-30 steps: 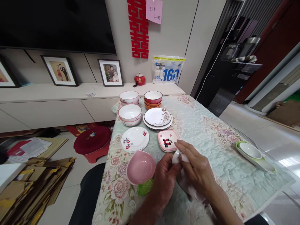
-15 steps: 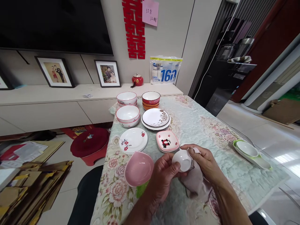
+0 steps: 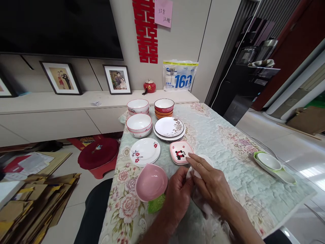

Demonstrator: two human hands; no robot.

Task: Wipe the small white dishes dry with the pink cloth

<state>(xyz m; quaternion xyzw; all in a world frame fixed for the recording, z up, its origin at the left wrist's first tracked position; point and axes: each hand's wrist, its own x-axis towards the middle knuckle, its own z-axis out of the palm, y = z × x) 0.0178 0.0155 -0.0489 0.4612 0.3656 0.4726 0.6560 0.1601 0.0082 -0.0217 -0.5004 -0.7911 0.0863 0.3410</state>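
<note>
My left hand (image 3: 179,189) grips a small white bowl (image 3: 188,173), now mostly hidden behind my fingers. Over it lies my right hand (image 3: 209,178), its fingers bent across the bowl and pressing a greyish-pink cloth (image 3: 203,205) that hangs down below. Part of a white dish (image 3: 207,160) shows on the table just beyond my right hand. A square pink-rimmed dish (image 3: 180,151) with a cat picture sits near my fingertips. To the left of my left hand is a pink drop-shaped bowl (image 3: 151,183) with a green leaf end (image 3: 156,204).
Flowered plates (image 3: 144,151), brown-patterned plates (image 3: 169,127), red-rimmed bowls (image 3: 138,123) and a red-and-orange bowl stack (image 3: 164,107) stand farther back on the cloth-covered table (image 3: 215,135). Green-edged white dishes (image 3: 270,162) lie at the right. A maroon stool (image 3: 98,154) stands left.
My right hand has moved over the small bowl with the cloth, covering most of it. My left hand keeps its grip, shifted slightly. The dishes on the table stay put.
</note>
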